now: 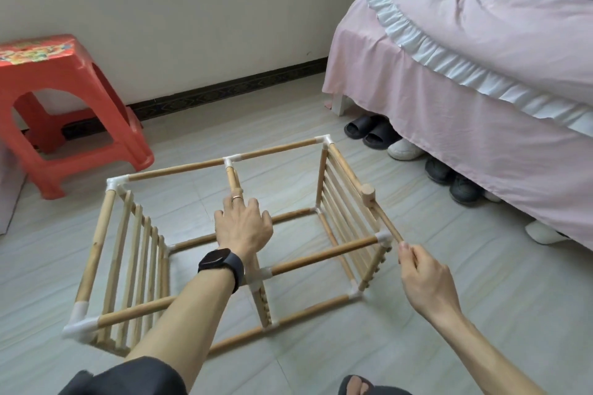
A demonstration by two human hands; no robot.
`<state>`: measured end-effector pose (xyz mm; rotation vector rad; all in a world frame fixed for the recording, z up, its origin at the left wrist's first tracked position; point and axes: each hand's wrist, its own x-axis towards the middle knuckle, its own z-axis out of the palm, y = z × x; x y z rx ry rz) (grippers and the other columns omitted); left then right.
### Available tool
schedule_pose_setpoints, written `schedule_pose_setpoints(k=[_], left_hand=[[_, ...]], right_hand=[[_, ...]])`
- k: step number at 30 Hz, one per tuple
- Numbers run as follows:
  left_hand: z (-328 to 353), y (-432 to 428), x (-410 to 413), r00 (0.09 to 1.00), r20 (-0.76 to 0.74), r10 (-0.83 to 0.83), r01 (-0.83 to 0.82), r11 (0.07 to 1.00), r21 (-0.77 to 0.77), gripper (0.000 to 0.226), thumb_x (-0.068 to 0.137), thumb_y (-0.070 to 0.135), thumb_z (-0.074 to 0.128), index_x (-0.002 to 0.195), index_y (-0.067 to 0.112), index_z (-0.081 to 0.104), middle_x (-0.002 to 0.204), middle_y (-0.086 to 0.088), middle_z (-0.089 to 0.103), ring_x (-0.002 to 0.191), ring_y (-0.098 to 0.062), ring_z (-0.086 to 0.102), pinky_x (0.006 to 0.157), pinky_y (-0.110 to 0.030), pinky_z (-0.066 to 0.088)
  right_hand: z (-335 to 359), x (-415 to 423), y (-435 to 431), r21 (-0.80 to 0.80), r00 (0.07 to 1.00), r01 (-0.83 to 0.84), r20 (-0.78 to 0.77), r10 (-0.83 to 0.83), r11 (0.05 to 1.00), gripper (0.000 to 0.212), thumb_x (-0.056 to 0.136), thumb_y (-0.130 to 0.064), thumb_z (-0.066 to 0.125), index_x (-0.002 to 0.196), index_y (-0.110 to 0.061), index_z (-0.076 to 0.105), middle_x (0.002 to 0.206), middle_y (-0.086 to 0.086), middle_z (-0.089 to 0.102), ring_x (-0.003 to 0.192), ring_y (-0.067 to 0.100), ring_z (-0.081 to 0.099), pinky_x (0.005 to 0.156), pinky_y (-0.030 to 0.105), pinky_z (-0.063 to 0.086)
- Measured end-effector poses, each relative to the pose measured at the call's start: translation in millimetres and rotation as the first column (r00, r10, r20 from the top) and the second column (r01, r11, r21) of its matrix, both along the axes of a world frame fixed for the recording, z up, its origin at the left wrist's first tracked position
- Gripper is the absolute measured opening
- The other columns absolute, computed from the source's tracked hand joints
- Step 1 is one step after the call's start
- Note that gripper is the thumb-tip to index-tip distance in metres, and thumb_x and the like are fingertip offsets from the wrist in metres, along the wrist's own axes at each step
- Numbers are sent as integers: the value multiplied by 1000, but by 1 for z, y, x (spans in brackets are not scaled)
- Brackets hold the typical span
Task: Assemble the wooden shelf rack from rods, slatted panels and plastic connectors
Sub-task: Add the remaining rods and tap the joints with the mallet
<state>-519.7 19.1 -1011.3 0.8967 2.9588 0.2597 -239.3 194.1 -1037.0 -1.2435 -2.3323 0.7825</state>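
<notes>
The wooden shelf rack [179,170] lies on its side on the tiled floor, built of round rods, slatted panels and white plastic connectors [80,324]. A slatted panel [134,266] closes the left end and another slatted panel [340,202] closes the right end. My left hand [242,224], with a black watch on the wrist, grips the middle top rod [232,178] from above. My right hand [420,272] pinches the handle of a small wooden mallet [369,196]. The mallet's head sits against the top rod of the right panel.
A red plastic stool [64,106] stands at the back left by the wall. A bed with a pink cover [481,74] fills the right side, with several shoes [372,131] beneath its edge. My foot in a dark slipper [359,386] shows at the bottom.
</notes>
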Motion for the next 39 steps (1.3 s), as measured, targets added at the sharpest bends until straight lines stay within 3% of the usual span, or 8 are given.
schedule_pose_setpoints(k=[6, 10, 13, 18, 20, 24, 30, 39], left_hand=[[-3, -21, 57, 898, 35, -438, 439, 890, -123, 74, 92, 78, 9, 86, 33, 68, 97, 11, 66, 99, -14, 58, 106, -58, 26], [-17, -25, 76, 885, -35, -465, 456, 879, -143, 52, 98, 68, 11, 74, 31, 37, 58, 10, 46, 55, -14, 41, 100, -50, 40], [-21, -26, 77, 888, -85, -452, 445, 890, -96, 53, 97, 68, 5, 71, 31, 33, 54, 9, 45, 49, -12, 39, 93, -40, 42], [-20, -22, 74, 896, -60, -441, 431, 894, -125, 53, 97, 68, 6, 75, 31, 38, 56, 11, 46, 53, -10, 41, 94, -39, 40], [-19, -18, 72, 907, -46, -419, 408, 900, -152, 53, 98, 67, 7, 82, 30, 41, 62, 10, 52, 58, -11, 44, 95, -41, 40], [-15, 3, 74, 950, -28, -310, 300, 935, -191, 54, 103, 61, 13, 109, 26, 53, 111, 0, 67, 107, -24, 58, 100, -46, 38], [-21, -7, 79, 970, -49, -238, 238, 971, -1, 53, 103, 50, 36, 151, 26, 29, 164, 0, 22, 152, -24, 14, 121, -50, 14], [-42, -154, 47, 975, -222, -4, -1, 1000, -25, 50, 104, 50, 14, 108, 25, 56, 105, 0, 64, 98, -25, 56, 89, -42, 36]], right_hand=[[-6, 47, -21, 25, 979, 82, -187, -76, 996, 45, 107, -47, 32, 75, -23, 52, 61, -1, 61, 62, 9, 60, 50, 22, 41], [4, 64, -22, 18, 999, 13, 46, -13, 1000, 48, 104, -53, 24, 72, -25, 47, 54, -2, 56, 53, 15, 55, 53, 36, 43], [12, 71, -20, 101, 995, 47, -97, -37, 994, 44, 104, -50, 29, 71, -25, 44, 56, -2, 55, 50, 17, 53, 49, 32, 41], [20, 71, -13, 58, 995, 23, 91, -28, 998, 51, 101, -55, 23, 69, -24, 47, 59, -4, 58, 60, 14, 55, 59, 38, 44], [17, 74, -17, 63, 996, 37, -77, -32, 997, 51, 98, -58, 25, 71, -23, 51, 64, -6, 62, 62, 10, 59, 54, 21, 43], [22, 63, -10, -26, 1000, 9, 29, -9, 1000, 48, 105, -49, 27, 72, -26, 54, 65, -8, 61, 72, 13, 59, 66, 32, 42], [24, 38, -22, -74, 996, -7, -93, 0, 997, 45, 107, -44, 32, 74, -25, 55, 63, -10, 62, 66, 5, 57, 60, 25, 39], [15, -33, -91, -113, 903, -426, -121, 413, 898, 49, 103, -49, 44, 68, -16, 49, 52, -12, 50, 53, 7, 50, 50, 22, 35]])
